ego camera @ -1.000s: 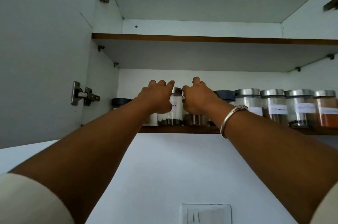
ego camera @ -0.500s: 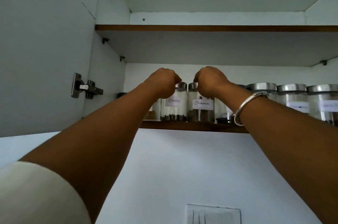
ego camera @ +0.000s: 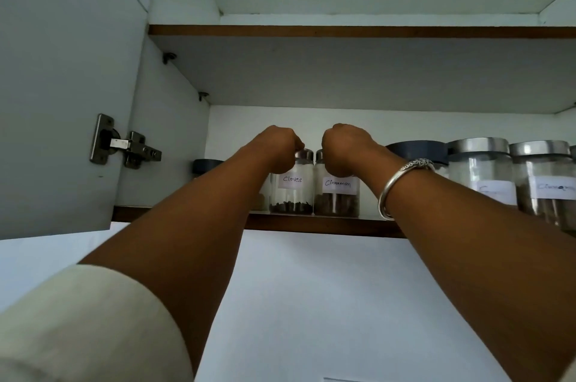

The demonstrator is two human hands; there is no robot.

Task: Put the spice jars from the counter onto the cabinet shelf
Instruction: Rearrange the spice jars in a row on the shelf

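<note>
Two small glass spice jars stand side by side at the front of the lower cabinet shelf (ego camera: 327, 227). The left one, labelled Cloves (ego camera: 292, 191), holds dark bits at its bottom. The right one, labelled Cinnamon (ego camera: 337, 197), holds brown pieces. My left hand (ego camera: 277, 149) is curled over the top of the cloves jar, fingers at its metal lid. My right hand (ego camera: 346, 144), with a silver bangle on the wrist, is curled the same way over the cinnamon jar's lid. Both jars rest on the shelf.
Larger jars with metal lids (ego camera: 481, 176) and a dark-lidded jar (ego camera: 417, 152) fill the shelf to the right. Another dark-lidded jar (ego camera: 207, 165) sits at the left, behind my arm. The open cabinet door (ego camera: 62, 85) hangs on the left. An upper shelf (ego camera: 343, 31) is overhead.
Both hands have gone from flat and reaching in to curled fists on the jar tops. The two jars now stand nearer the shelf's front with their labels showing.
</note>
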